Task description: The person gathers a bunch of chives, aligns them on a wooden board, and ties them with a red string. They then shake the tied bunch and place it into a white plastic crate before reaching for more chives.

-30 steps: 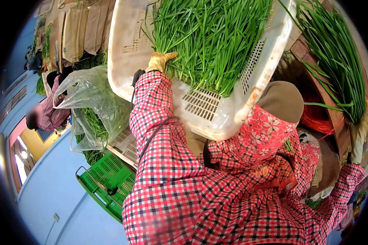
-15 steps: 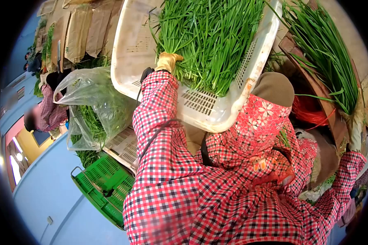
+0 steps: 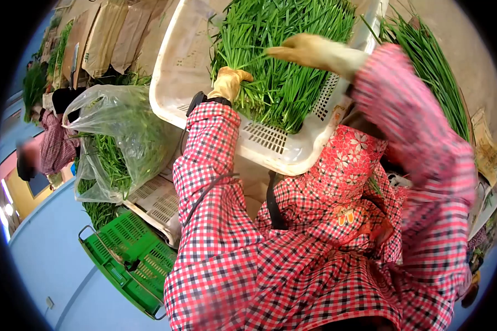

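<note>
A white plastic crate (image 3: 168, 91) holds a thick layer of long green chives (image 3: 284, 83), with pale stem ends towards me. My left hand (image 3: 228, 83), in a yellowish glove, is closed around a bunch at the left side of the chives, its thumb pointing right. Leaves fan out above that hand. Over the right part of the chives, my right hand (image 3: 309, 52), in a similar glove, reaches in with fingers stretched out and nothing in them. Its sleeve is slightly blurred.
More chives (image 3: 425, 66) lie at the right. Left of the crate are a clear plastic bag (image 3: 124, 140) with greens and a green basket (image 3: 127, 259). Behind stand cardboard pieces (image 3: 105, 38). Another person (image 3: 58, 140) in a checked sleeve works at far left.
My right arm has swung up from the lower right, bringing the right hand over the crate. My left hand stays at the same bunch.
</note>
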The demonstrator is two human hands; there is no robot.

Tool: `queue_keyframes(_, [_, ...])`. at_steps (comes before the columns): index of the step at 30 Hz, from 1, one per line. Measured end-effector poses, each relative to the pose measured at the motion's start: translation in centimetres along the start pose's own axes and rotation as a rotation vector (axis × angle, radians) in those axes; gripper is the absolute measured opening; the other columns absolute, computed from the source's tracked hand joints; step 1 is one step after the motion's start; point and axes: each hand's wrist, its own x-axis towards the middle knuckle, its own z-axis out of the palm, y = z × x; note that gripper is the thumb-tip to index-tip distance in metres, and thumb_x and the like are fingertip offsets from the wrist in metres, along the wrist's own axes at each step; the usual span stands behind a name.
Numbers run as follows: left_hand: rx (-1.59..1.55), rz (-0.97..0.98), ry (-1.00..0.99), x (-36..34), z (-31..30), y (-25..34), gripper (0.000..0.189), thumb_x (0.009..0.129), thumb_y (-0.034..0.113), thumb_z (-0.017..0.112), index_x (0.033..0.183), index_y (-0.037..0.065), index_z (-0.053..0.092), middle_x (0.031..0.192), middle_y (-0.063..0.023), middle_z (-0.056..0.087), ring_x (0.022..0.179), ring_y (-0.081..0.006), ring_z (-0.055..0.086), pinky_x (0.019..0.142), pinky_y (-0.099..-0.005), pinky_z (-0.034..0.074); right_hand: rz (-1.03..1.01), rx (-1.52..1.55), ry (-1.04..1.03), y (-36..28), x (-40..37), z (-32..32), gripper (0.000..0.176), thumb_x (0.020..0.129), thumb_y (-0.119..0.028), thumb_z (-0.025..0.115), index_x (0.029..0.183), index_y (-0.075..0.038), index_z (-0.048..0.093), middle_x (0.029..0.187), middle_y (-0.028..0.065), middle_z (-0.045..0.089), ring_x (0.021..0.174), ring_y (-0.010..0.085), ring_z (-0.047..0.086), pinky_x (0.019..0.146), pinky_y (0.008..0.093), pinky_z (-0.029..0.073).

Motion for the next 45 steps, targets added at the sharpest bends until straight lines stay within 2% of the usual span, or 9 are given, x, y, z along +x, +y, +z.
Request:
queue_keyframes(4, [0.612,0.081,-0.176,1.4,0.4,2.8,0.033,0.096,0.013,0.053,0.121,0.032,0.064,0.108,0.0017,0.069,0.087,-0.0133,0.067,0.081,-0.0253,0.054,0.202,0.316,-0.092,-2.6,6.0,6.6,0.055,0.092,-0.052,0.058,0.098,0.002,0.066,0.12,0.0236,0.062,0.073,0.0186,0.06,0.087,0.0424,0.055])
queue_keyframes(10, [-1.555,-0.26,0.069,2.3,4.5,6.9,0.024,0.07,-0.008,0.064,0.086,0.007,0.071,0.082,-0.0133,0.068,0.076,-0.0279,0.065,0.07,-0.031,0.054,0.235,0.895,-0.1,1.7,7.8,10.0,0.048,0.089,-0.027,0.068,0.13,-0.006,0.055,0.135,0.0109,0.056,0.111,0.0195,0.061,0.098,0.0308,0.049])
queue_keyframes(19, [-0.726,0.285,0.955,-1.6,4.8,11.4,0.029,0.082,-0.005,0.058,0.109,0.002,0.066,0.102,-0.0125,0.064,0.09,-0.0298,0.063,0.083,-0.0342,0.052,0.429,1.237,-0.015,7.1,9.4,10.7,0.04,0.079,-0.021,0.081,0.109,0.002,0.068,0.096,0.0125,0.069,0.073,0.022,0.066,0.069,0.0322,0.055])
queue_keyframes(23, [-1.471,-0.024,0.348,-4.2,0.0,9.3,0.04,0.088,0.036,0.068,0.111,0.002,0.068,0.107,-0.0103,0.069,0.1,-0.0188,0.064,0.086,-0.031,0.053,-0.436,0.337,0.088,11.6,9.5,11.0,0.03,0.082,-0.009,0.075,0.112,-0.014,0.071,0.116,0.0068,0.067,0.097,0.0191,0.064,0.092,0.0305,0.052])
queue_keyframes(25, [-1.343,-0.064,0.456,-4.2,0.3,5.4,0.043,0.085,0.039,0.071,0.11,0.004,0.069,0.104,-0.008,0.07,0.094,-0.018,0.066,0.083,-0.0295,0.053,0.139,0.983,-0.137,9.8,10.2,10.7,0.04,0.089,-0.005,0.067,0.126,-0.017,0.063,0.121,0.007,0.065,0.094,0.0173,0.064,0.089,0.0299,0.052])
queue_keyframes(31, [-1.088,-0.395,-0.041,-1.1,-0.1,-0.1,0.044,0.09,0.042,0.062,0.1,0.0,0.071,0.092,-0.0176,0.072,0.078,-0.0257,0.071,0.073,-0.0313,0.056,-0.426,0.347,-0.031,16.0,14.2,12.9,0.034,0.094,-0.007,0.059,0.129,-0.008,0.06,0.135,0.0045,0.058,0.119,0.0146,0.055,0.107,0.0277,0.04])
queue_keyframes(33, [-1.319,-0.312,-0.107,-2.2,-1.1,1.7,0.057,0.09,0.05,0.061,0.1,-0.006,0.068,0.096,-0.0204,0.071,0.08,-0.0274,0.071,0.072,-0.0339,0.058,-0.379,0.319,-0.019,16.0,15.3,13.8,0.059,0.086,0.005,0.065,0.14,-0.011,0.046,0.111,0.005,0.065,0.08,0.0092,0.056,0.076,0.0235,0.049])
queue_keyframes(40, [-1.894,-0.497,-0.069,0.5,1.3,5.3,0.061,0.095,0.032,0.06,0.132,-0.011,0.036,0.119,-0.0282,0.056,0.101,-0.0446,0.063,0.088,-0.0503,0.055,0.483,1.232,-0.054,8.1,10.7,10.9,0.029,0.078,-0.015,0.08,0.105,-0.008,0.073,0.103,0.0075,0.071,0.083,0.0206,0.069,0.077,0.0283,0.057])
queue_keyframes(45, [-2.115,-0.517,-0.033,0.5,0.2,6.0,0.069,0.097,0.033,0.055,0.143,-0.008,0.024,0.142,-0.034,0.034,0.116,-0.0461,0.053,0.094,-0.0529,0.051,-0.076,-0.581,-0.103,7.0,10.8,10.4,0.061,0.09,0.0,0.061,0.141,-0.031,0.048,0.126,0.0015,0.064,0.087,0.0189,0.069,0.075,0.0259,0.058])
